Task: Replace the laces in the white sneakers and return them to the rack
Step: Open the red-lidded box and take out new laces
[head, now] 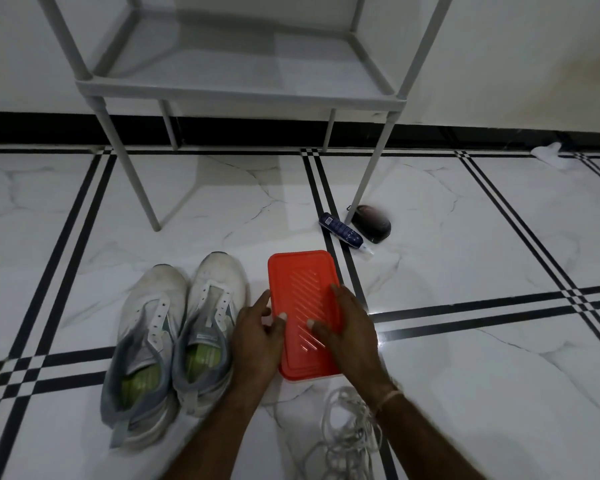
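Note:
Two white sneakers stand side by side on the floor with bare eyelets and no laces, the left sneaker and the right sneaker. To their right lies a flat red box with its lid on. My left hand holds the box's left edge, thumb on the lid. My right hand lies over the right side of the lid, its fingers reaching round that edge. A heap of loose white laces lies on the floor under my right forearm. The grey shoe rack stands at the wall.
A dark blue bottle and a black shoe brush lie beside the rack's front right leg. A white cloth lies at the wall, far right. The floor is white marble with black stripes.

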A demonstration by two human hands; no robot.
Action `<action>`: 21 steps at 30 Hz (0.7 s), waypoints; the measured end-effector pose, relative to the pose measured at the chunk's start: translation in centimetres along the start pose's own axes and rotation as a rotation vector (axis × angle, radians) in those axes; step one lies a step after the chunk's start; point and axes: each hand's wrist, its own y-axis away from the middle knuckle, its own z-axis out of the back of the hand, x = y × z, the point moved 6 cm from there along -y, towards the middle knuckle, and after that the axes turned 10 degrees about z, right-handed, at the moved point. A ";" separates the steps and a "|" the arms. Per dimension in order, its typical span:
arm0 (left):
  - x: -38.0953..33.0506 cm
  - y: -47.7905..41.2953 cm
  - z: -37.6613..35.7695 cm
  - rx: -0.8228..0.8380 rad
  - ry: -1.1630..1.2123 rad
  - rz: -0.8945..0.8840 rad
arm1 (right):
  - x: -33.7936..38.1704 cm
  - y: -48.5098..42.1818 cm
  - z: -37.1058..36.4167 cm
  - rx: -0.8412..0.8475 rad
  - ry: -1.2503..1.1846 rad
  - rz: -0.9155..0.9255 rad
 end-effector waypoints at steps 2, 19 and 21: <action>0.0 -0.4 -0.4 0.000 -0.008 0.005 | -0.4 -0.4 0.2 -0.039 -0.028 0.018; 0.6 -1.2 -1.3 -0.080 -0.086 -0.019 | -2.3 -8.8 -0.3 -0.112 -0.106 -0.214; 0.4 -0.7 -1.4 -0.109 -0.092 0.011 | -2.0 -8.4 -0.4 -0.130 -0.154 -0.202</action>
